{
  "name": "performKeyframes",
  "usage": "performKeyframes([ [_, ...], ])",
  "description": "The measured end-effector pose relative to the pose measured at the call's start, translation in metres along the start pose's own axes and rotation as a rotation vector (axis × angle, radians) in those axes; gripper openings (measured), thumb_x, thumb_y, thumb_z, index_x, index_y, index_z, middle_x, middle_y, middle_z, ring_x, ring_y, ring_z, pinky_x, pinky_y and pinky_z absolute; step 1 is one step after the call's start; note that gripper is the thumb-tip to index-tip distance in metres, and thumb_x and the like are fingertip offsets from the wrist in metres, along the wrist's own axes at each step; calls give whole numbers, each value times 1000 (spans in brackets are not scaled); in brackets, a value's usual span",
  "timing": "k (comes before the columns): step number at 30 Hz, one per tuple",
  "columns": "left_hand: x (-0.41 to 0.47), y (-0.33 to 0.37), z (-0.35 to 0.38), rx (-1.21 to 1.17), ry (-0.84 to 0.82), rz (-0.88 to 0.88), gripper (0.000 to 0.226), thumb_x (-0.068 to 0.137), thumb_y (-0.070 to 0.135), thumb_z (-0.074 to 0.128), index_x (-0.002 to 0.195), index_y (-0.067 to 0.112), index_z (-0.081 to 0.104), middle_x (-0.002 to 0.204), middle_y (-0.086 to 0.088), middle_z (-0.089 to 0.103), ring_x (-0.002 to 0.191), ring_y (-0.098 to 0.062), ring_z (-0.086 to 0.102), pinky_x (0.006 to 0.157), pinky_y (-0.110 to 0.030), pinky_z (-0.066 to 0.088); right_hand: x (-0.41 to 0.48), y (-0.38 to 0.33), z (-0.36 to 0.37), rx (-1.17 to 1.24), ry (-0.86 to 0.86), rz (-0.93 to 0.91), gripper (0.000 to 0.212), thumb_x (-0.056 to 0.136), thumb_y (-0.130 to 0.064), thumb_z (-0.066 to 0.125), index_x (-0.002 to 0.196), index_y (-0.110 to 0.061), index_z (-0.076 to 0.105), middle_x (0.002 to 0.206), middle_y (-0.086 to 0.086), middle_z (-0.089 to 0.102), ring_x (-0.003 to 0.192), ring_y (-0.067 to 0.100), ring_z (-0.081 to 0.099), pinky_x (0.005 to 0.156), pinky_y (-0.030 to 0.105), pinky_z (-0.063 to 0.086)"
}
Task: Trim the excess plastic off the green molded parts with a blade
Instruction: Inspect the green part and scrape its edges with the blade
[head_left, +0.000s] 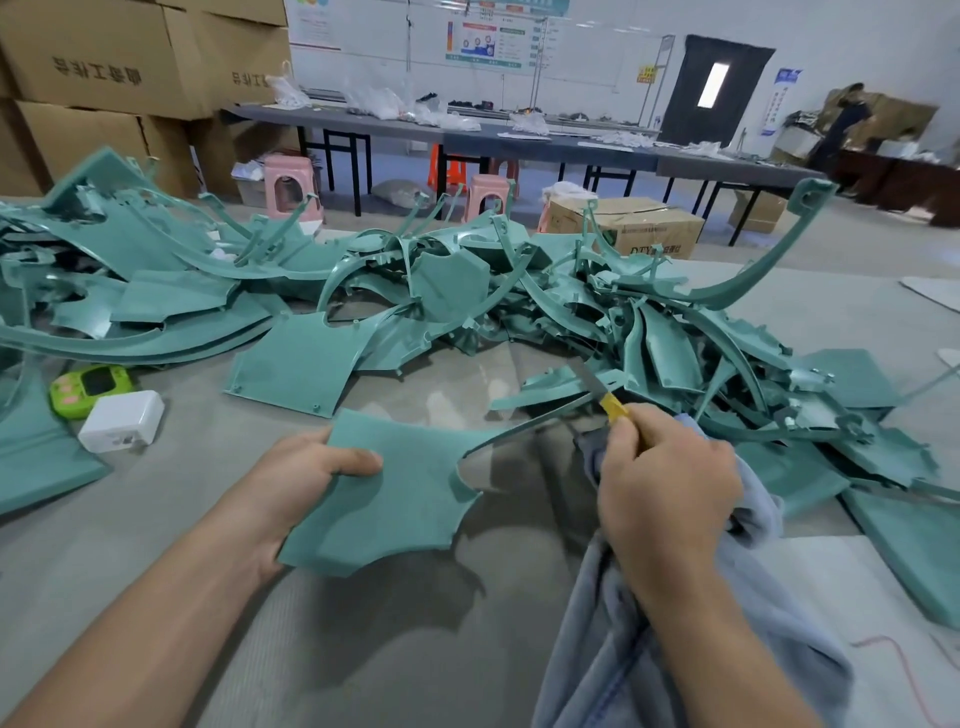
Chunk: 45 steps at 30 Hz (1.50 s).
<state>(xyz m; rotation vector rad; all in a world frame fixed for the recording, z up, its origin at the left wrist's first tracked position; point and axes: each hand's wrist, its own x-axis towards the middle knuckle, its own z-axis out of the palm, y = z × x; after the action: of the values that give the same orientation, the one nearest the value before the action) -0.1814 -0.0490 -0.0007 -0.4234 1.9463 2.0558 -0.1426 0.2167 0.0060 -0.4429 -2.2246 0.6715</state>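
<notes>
My left hand (306, 480) grips a flat green molded part (410, 483) by its left edge, thumb on top, holding it just above the table. A thin curved arm of this part runs up and right toward the blade. My right hand (670, 478) is closed on a yellow-handled utility knife (613, 405); its blade (587, 376) points up and left, close to the tip of that thin arm. A grey-blue cloth (691, 623) lies under and around my right hand and wrist.
A big heap of green molded parts (441, 280) covers the grey table (389, 649) from left to right. A green gadget (91, 389) and a white charger (122, 421) sit at the left. Cardboard boxes, stools and long tables stand behind.
</notes>
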Motion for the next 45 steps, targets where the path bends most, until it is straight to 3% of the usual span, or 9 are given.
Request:
performKeyframes([
  [7, -3, 1, -1, -56, -7, 8, 13, 88, 1, 65, 96, 5, 74, 83, -23, 75, 57, -34, 72, 42, -37, 54, -21, -5, 12, 134, -375, -228, 16, 98, -24, 62, 91, -27, 77, 61, -10, 64, 63, 24, 57, 61, 35, 47],
  [13, -3, 0, 4, -49, 15, 77, 13, 87, -1, 66, 95, 6, 74, 80, -21, 76, 54, -32, 71, 42, -36, 54, -6, 7, 9, 115, -135, -25, 30, 98, -18, 56, 68, -23, 57, 55, -5, 53, 59, 14, 50, 53, 28, 32],
  [19, -1, -3, 1, -130, -58, 127, 13, 86, 8, 69, 89, 14, 79, 95, -22, 76, 69, -34, 74, 51, -40, 58, -22, -6, 14, 552, -436, -110, 25, 94, -13, 72, 99, -36, 79, 80, -24, 73, 73, 0, 66, 65, 9, 46],
  [24, -4, -1, -2, -143, -99, 90, 27, 77, 17, 74, 102, 6, 76, 96, -22, 76, 70, -34, 75, 51, -38, 58, -23, -4, 19, 531, -558, -134, 27, 92, -11, 74, 95, -37, 82, 73, -27, 72, 63, -3, 63, 58, 7, 42],
  [28, -4, 1, -6, -153, -95, 76, 37, 68, 19, 75, 102, 5, 75, 95, -23, 76, 68, -34, 75, 49, -37, 57, -14, -1, 14, 508, -702, -179, 37, 93, -15, 74, 91, -52, 78, 82, -15, 77, 71, 15, 70, 66, 34, 57],
  [33, -4, 0, -5, -78, -92, 43, 15, 89, 9, 69, 100, 3, 76, 92, -24, 76, 65, -35, 74, 47, -37, 57, -3, 7, 9, 429, -781, -220, 29, 91, -10, 76, 96, -39, 81, 73, -28, 72, 67, -6, 65, 59, 6, 43],
  [39, -6, 0, -2, -60, -108, 28, 16, 92, 12, 67, 101, 2, 74, 91, -24, 76, 64, -34, 74, 46, -35, 56, -6, 6, 10, 458, -702, -236, 44, 90, -10, 75, 84, -54, 77, 82, -27, 75, 79, -4, 69, 70, 9, 48],
  [42, -6, 1, -3, -64, -104, 29, 16, 93, 12, 66, 102, 2, 75, 93, -24, 76, 65, -34, 74, 47, -35, 56, -6, 6, 11, 434, -772, -229, 42, 92, -13, 74, 86, -55, 77, 76, -22, 75, 63, -1, 61, 58, 14, 44],
  [45, -5, 2, -5, -63, -94, 30, 16, 93, 11, 65, 102, 2, 75, 93, -24, 76, 65, -34, 74, 47, -36, 56, -2, 8, 10, 391, -870, -246, 38, 91, -15, 75, 90, -53, 78, 82, -26, 75, 77, -3, 69, 69, 19, 55],
])
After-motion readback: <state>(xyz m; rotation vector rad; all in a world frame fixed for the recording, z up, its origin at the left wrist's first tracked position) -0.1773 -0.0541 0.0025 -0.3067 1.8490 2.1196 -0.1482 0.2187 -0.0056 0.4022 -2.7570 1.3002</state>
